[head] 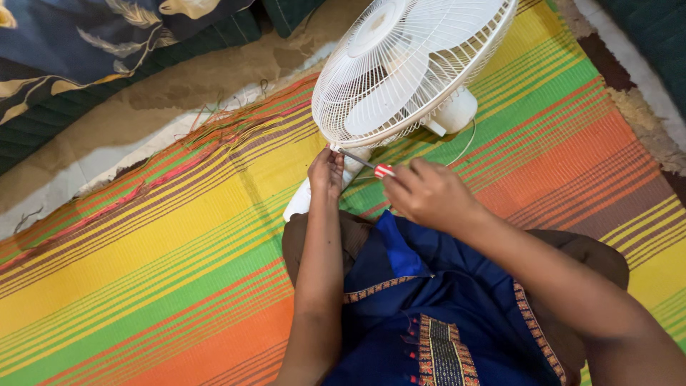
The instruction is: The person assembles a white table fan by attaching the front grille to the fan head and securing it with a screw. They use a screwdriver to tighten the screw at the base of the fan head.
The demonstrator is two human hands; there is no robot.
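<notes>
My right hand (426, 194) grips the screwdriver (364, 164), tip at the fan (400, 68) guard's bottom rim; my left hand (326, 171) pinches that rim. Guard not off yet.

Left hand (326, 174) fingers curled, right hand (429, 194) seemingly closed, forearms converging

A striped woven mat (179, 236) in yellow, green and orange covered the floor, its frayed edge (214, 125) loose at the upper left. A dark patterned cloth (93, 36) lay beyond it.
</notes>
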